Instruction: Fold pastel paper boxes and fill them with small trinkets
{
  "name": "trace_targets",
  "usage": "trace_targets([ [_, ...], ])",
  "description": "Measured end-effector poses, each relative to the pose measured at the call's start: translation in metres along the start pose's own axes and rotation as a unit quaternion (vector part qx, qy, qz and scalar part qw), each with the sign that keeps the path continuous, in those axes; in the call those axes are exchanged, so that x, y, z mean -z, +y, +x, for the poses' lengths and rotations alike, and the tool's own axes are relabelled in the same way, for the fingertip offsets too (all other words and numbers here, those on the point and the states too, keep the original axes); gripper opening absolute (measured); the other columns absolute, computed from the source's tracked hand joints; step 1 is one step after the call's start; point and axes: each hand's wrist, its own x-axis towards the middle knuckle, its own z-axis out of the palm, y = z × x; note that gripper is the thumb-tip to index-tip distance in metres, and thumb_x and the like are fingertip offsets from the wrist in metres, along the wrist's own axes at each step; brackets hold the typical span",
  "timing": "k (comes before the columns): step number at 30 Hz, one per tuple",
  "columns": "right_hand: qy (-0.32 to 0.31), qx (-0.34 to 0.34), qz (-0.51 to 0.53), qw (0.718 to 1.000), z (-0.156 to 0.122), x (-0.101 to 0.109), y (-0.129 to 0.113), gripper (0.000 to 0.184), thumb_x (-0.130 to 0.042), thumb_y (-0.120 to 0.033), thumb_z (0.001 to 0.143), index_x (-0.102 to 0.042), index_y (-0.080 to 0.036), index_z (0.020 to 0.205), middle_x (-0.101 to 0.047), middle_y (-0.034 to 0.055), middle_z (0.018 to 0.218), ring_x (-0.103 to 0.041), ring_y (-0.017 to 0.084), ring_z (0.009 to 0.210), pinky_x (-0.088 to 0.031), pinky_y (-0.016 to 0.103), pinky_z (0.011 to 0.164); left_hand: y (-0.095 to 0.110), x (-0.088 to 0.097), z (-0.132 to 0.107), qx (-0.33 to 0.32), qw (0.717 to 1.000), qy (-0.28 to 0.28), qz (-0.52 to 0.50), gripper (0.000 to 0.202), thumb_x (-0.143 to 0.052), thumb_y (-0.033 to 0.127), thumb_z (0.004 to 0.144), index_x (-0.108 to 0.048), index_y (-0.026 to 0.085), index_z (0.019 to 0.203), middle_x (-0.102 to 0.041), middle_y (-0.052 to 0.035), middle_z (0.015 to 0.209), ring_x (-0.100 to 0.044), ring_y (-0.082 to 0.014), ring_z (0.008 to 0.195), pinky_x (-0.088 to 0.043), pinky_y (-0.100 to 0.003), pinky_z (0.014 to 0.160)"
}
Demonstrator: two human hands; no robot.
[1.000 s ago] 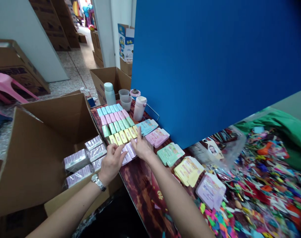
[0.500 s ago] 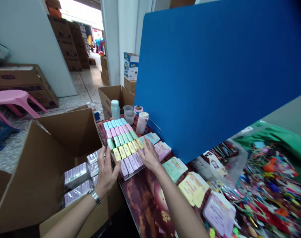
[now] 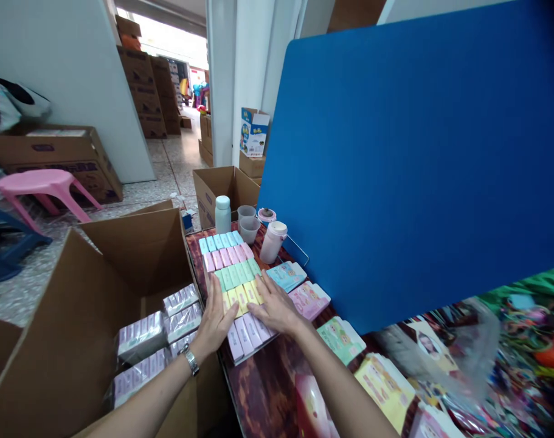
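Observation:
Rows of small pastel boxes [image 3: 231, 263] in blue, pink, green, yellow and lilac lie side by side at the table's left edge. My left hand [image 3: 215, 322], with a watch on its wrist, presses flat against the left side of the yellow and lilac rows, fingers stretched. My right hand [image 3: 272, 306] lies open and flat on the right end of the same rows. Neither hand holds anything.
An open cardboard carton [image 3: 83, 298] with wrapped lilac bundles [image 3: 142, 333] stands left of the table. Stacks of flat cartons [image 3: 309, 299] line the table. A bottle [image 3: 222, 214], cups [image 3: 249, 229] and a jug [image 3: 273, 241] stand behind the rows. A blue board [image 3: 408, 158] rises at right.
The camera has tilted up and turned left. My left hand has moved in from the carton side onto the box rows; my right hand stays on the rows.

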Motion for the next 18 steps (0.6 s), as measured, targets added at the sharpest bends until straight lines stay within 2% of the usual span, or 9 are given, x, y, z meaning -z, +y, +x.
trace_targets([
  [3,0.037,0.019,0.009,0.999,0.020,0.009,0.003,0.076,-0.044,-0.051,0.095,-0.012,-0.019,0.156,-0.005,0.0118,0.163,-0.011,0.026,0.149,-0.019,0.044,0.119,-0.003,0.000,0.000,-0.016,0.999,0.008,0.028,0.080,-0.041,0.042,0.097,0.013,0.021,0.152,0.013,-0.0116,0.163,0.007,-0.0279,0.150,-0.006,-0.055,0.120],
  [7,0.027,0.016,0.033,0.999,0.061,0.008,0.000,0.086,-0.047,-0.050,0.093,-0.002,-0.013,0.156,0.007,0.0123,0.163,-0.003,0.024,0.150,-0.016,0.040,0.120,-0.007,-0.003,0.000,-0.024,0.999,0.023,0.034,0.078,-0.041,0.039,0.097,0.011,0.022,0.153,0.009,-0.0106,0.164,0.003,-0.0289,0.150,-0.010,-0.055,0.120],
  [10,-0.011,-0.001,0.035,0.999,0.081,0.004,-0.005,0.089,-0.045,-0.056,0.092,-0.001,-0.011,0.156,0.011,0.0134,0.162,-0.010,0.029,0.149,-0.020,0.042,0.118,-0.007,-0.006,0.000,-0.017,0.999,0.028,0.035,0.076,-0.040,0.039,0.098,0.009,0.023,0.153,0.008,-0.0103,0.164,0.002,-0.0290,0.150,-0.010,-0.056,0.120],
  [14,-0.026,-0.007,0.021,0.999,0.085,0.004,-0.009,0.090,-0.046,-0.058,0.091,-0.001,-0.014,0.156,0.013,0.0122,0.161,-0.022,0.033,0.146,-0.026,0.047,0.115,-0.008,-0.003,0.001,0.007,1.000,0.007,0.012,0.075,-0.039,0.040,0.098,0.008,0.023,0.153,0.008,-0.0085,0.164,0.002,-0.0276,0.150,-0.011,-0.054,0.120],
  [18,0.000,0.003,0.069,0.998,0.084,0.001,-0.002,0.080,-0.042,-0.054,0.095,-0.006,-0.017,0.156,0.007,0.0098,0.163,-0.017,0.028,0.148,-0.025,0.044,0.116,-0.012,-0.001,0.004,0.042,0.998,0.042,-0.020,0.056,-0.030,0.038,0.100,-0.019,0.025,0.153,-0.013,-0.0044,0.163,-0.015,-0.0238,0.149,-0.019,-0.047,0.121],
])
